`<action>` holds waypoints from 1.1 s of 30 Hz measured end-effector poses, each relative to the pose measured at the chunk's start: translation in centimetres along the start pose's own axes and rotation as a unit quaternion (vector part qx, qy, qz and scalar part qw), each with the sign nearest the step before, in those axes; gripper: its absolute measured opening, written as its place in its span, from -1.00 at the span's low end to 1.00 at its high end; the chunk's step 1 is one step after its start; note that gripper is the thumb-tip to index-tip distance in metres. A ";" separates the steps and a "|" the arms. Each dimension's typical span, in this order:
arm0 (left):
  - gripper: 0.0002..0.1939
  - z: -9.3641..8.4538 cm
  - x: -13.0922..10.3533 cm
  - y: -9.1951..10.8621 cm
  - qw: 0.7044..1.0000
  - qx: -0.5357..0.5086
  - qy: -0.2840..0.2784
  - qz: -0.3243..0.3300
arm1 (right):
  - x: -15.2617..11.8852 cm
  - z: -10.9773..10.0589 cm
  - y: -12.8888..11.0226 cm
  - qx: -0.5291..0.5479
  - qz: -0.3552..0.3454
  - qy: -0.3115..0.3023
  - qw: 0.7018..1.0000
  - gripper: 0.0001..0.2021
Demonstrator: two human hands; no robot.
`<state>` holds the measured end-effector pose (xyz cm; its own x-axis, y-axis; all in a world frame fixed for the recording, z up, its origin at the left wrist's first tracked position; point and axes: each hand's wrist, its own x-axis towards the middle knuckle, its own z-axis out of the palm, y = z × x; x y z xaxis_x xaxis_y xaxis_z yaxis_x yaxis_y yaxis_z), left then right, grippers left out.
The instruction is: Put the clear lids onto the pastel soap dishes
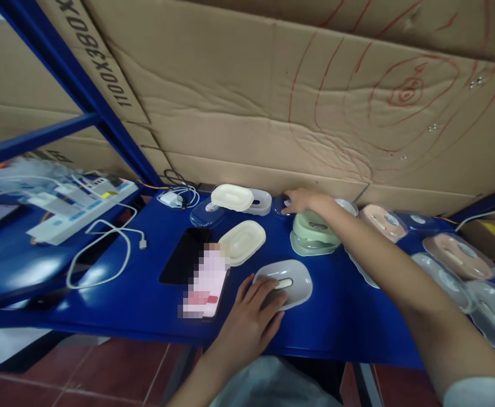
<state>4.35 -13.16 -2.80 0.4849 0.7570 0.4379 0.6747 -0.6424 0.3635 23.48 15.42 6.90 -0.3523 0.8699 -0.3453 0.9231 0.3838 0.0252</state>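
My left hand (pixel 258 308) rests on the left side of a pale grey oval dish (pixel 300 282) with a white bar in its middle, near the front of the blue table; its fingers are spread. My right hand (pixel 300 200) reaches to the back, fingertips at a clear lid (pixel 278 207) with a round label; whether it grips the lid is unclear. Under the right forearm sits a green soap box (pixel 311 226) on a clear piece. Left of it lie a cream dish (pixel 247 242) and another cream dish (pixel 231 196), which overlaps a grey tray (pixel 263 202).
A black phone (pixel 183 257) and a lit phone (pixel 207 288) lie left of the hands. Farther left are a power strip (pixel 82 209) and white cables. Pink boxes (pixel 459 254) and clear lids (pixel 442 280) cover the right side. Cardboard (pixel 230 85) stands behind the blue table (pixel 146 316).
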 end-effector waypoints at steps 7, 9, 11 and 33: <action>-0.68 -0.1 -0.2 -0.2 1.000 -0.021 -0.008 0.000 | 1.6 0.5 -2.1 -0.043 0.044 -0.039 0.997 0.05; -0.68 0.0 -0.3 -0.2 0.999 -0.033 0.002 -0.011 | 1.2 0.3 -2.2 -0.039 0.026 -0.046 0.998 0.04; -0.66 0.0 -0.5 -0.2 0.998 -0.049 0.018 -0.028 | 0.4 -0.2 -2.0 -0.031 0.001 -0.043 0.999 -0.01; 0.12 1.4 -1.1 -1.4 0.969 -0.156 0.000 -0.192 | -19.6 12.7 -2.7 0.142 -0.266 0.216 0.929 -0.05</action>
<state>3.67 -12.97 -4.94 0.2308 0.9476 0.2211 0.6036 -0.3176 0.7313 29.82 -6.63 1.68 -0.7422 0.6478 0.1717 0.5830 0.7505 -0.3112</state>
